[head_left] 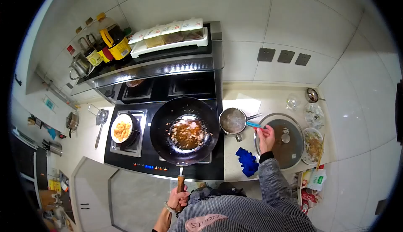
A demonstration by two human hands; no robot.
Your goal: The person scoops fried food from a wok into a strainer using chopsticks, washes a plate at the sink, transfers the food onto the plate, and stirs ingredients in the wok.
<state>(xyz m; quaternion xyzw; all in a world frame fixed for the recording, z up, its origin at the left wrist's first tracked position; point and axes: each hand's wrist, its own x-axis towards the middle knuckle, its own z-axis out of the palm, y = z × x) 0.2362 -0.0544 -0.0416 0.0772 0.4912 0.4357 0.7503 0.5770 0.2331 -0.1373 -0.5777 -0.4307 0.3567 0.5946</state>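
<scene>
A black wok sits on the right burner, with oil and browned chopped bits at its bottom. My left hand is wrapped around its wooden handle. To the right of the wok, my right hand pinches the end of a blue-handled utensil. The utensil's other end reaches the small metal pot, and I cannot make out its head. Cloudy liquid shows in the pot. Under my right forearm lies a large round lid, and a blue cloth is beside my sleeve.
A white bowl of orange-yellow chunks stands on the left burner. Along the shelf above are bottles and a seasoning box. A plate of food with chopsticks sits at the right wall. A strainer lies at left.
</scene>
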